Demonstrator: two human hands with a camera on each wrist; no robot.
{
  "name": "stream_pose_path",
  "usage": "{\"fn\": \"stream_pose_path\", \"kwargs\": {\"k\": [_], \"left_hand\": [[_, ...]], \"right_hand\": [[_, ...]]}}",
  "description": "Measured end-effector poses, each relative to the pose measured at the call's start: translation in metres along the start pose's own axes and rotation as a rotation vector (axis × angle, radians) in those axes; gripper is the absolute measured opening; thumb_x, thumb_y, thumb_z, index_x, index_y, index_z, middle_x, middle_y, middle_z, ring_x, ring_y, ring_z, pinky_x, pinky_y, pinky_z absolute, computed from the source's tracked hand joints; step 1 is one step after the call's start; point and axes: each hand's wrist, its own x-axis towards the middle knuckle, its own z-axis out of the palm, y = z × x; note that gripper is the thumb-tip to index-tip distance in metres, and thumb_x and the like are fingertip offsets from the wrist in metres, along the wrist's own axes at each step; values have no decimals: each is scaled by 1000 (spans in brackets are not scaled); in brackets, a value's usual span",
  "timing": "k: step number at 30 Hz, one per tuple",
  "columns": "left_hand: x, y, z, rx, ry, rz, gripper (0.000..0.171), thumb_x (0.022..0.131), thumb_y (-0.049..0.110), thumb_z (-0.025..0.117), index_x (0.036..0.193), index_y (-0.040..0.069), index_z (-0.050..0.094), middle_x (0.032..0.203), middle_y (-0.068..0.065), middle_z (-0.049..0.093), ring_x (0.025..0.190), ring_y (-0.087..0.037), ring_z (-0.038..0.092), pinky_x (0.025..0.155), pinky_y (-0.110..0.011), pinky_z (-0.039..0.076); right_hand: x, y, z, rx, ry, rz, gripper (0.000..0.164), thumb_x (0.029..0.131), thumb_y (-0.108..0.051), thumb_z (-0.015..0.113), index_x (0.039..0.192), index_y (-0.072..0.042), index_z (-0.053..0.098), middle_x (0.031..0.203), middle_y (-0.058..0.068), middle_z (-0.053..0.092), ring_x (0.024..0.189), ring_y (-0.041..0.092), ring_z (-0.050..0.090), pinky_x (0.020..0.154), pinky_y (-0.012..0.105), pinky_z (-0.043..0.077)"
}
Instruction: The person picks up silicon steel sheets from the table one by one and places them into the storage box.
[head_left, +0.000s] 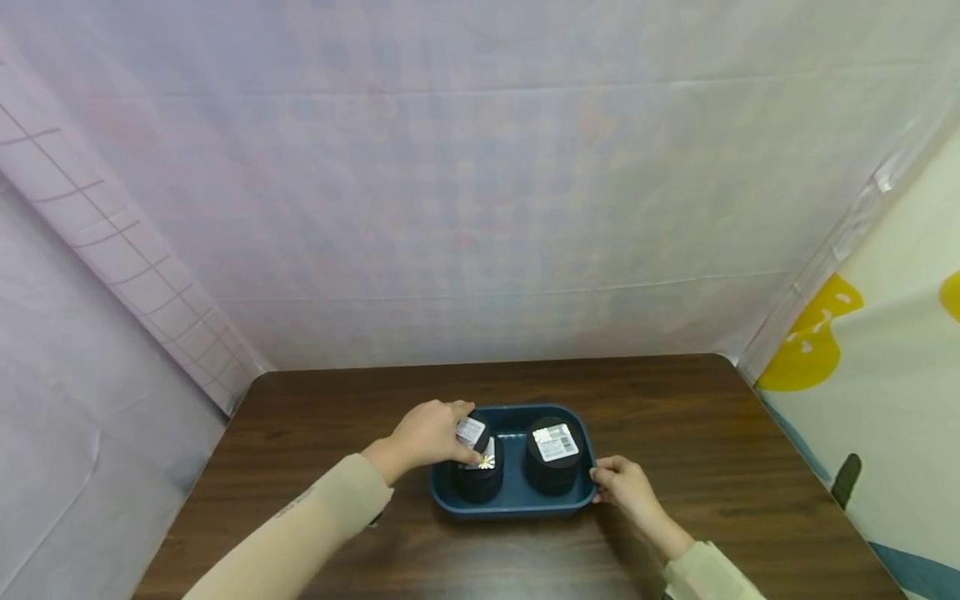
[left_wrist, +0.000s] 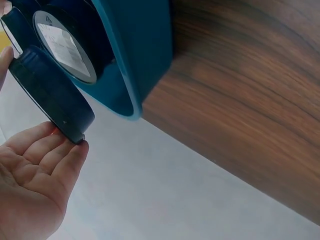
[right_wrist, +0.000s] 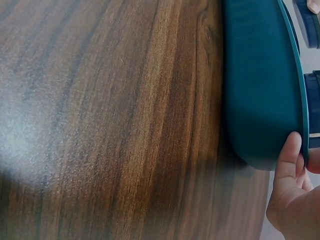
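Note:
A blue rectangular tray (head_left: 517, 504) holds black round containers with white labels on top. My left hand (head_left: 431, 433) grips a small black round container (head_left: 471, 431) by its sides at the tray's left end. In the left wrist view that container (left_wrist: 52, 95) is tilted, with the thumb and fingers at opposite edges. Just beside and partly beneath it stands another labelled black container (head_left: 480, 483). A further black container (head_left: 553, 454) stands in the tray's right half. My right hand (head_left: 626, 492) pinches the tray's right rim, thumb and fingers on either side of the wall.
The tray rests on a dark wood-grain table (head_left: 675, 417). Pale cloth (head_left: 465, 208) hangs behind the table's far edge, with more cloth along the left and right sides. A dark elongated object (head_left: 847, 481) shows beyond the right edge.

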Motion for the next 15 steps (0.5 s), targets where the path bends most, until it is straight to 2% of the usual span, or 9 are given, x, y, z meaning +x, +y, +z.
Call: {"fn": "stream_pose_path", "kwargs": {"k": [2, 6, 10, 15], "left_hand": [[1, 2, 2, 5, 7, 16, 82, 58, 59, 67, 120, 8, 51, 119, -5, 53, 81, -15, 55, 65, -27, 45], [4, 4, 9, 22, 20, 32, 83, 57, 60, 66, 120, 8, 52, 116, -5, 55, 79, -14, 56, 64, -27, 46], [3, 6, 15, 23, 4, 28, 82, 58, 60, 66, 120, 9, 51, 117, -5, 54, 83, -15, 56, 67, -28, 46], [4, 8, 18, 14, -2, 50, 82, 58, 60, 66, 121, 9, 51, 120, -5, 52, 91, -17, 56, 71, -29, 46]], "right_hand": [[3, 4, -1, 10, -3, -2, 27, 74, -3, 54, 95, 12, 49, 67, 10, 54, 52, 16, 52, 48, 27, 48], [-14, -19, 2, 11, -34, -27, 32, 73, -7, 54, 95, 15, 47, 68, 11, 54, 51, 13, 52, 48, 25, 48], [-26, -36, 6, 6, -60, -60, 30, 76, -3, 52, 95, 20, 44, 69, 14, 54, 49, 13, 51, 47, 25, 48], [-28, -37, 6, 3, -70, -70, 29, 77, -2, 51, 95, 21, 44, 70, 15, 55, 48, 13, 51, 48, 25, 48]]}}
